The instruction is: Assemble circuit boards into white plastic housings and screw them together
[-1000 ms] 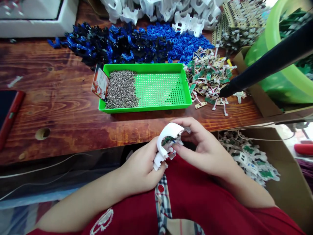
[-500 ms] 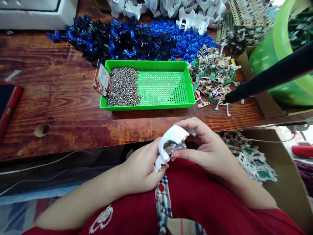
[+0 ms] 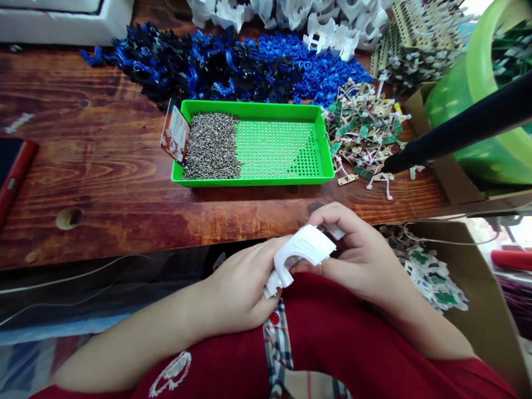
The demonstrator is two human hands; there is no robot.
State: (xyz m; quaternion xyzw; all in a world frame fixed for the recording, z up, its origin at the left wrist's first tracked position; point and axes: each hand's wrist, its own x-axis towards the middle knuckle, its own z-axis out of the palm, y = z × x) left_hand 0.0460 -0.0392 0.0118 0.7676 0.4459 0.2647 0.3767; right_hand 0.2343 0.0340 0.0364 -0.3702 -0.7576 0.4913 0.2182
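Between my two hands, in front of the table edge, is a curved white plastic shell (image 3: 305, 246) with a rounded cut-out. My left hand (image 3: 245, 280) is closed on its left end. My right hand (image 3: 353, 246) grips the right end, thumb below and fingers curled over the far side. A smaller pale piece (image 3: 334, 231) shows beside the right fingers; whether it belongs to the shell I cannot tell. The inside of the shell is turned away from view.
Past the hands stands a green basket (image 3: 257, 182) with small screws (image 3: 211, 147) in its left half. Behind it lie blue and black parts (image 3: 208, 66) and white shells (image 3: 286, 14). Wired circuit boards (image 3: 361, 133) and a black bar (image 3: 457, 127) are at right; a cardboard box (image 3: 486, 293) is below.
The white shell has been rolled over, so its smooth outer face shows more and its inside is hidden. Both hands have shifted slightly, with the right thumb now further behind it.
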